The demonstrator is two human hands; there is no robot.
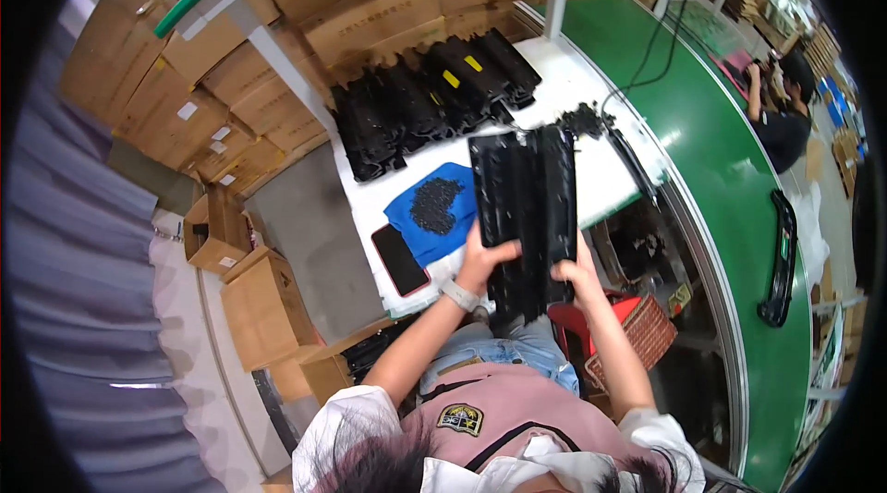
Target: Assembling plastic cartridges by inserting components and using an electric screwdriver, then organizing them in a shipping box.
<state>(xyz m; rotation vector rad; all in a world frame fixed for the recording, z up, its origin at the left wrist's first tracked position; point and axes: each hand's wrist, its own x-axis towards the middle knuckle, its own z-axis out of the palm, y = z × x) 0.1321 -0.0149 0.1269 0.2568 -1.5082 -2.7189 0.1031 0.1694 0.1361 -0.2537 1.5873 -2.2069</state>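
Between both hands I hold a long black molded plastic part [525,206] with lengthwise channels, tilted up over the table's near edge. My left hand [486,260] grips its left side, thumb across the front. On the opposite side my right hand [580,273] grips it the same way, with the fingers behind hidden. Just left of the part, a blue cloth [404,215] carries a pile of small black pieces [435,206]. A phone [400,259] with a dark screen lies beside the cloth. Behind it stands a row of similar black parts [425,91], some with yellow labels.
More small black pieces [584,121] and a slim dark tool with a cable [634,160] lie on the white tabletop [554,59]. A green conveyor [647,68] runs along the right, bearing another black part [783,257]. Cardboard boxes [370,12] stack behind. A person [783,114] sits far right.
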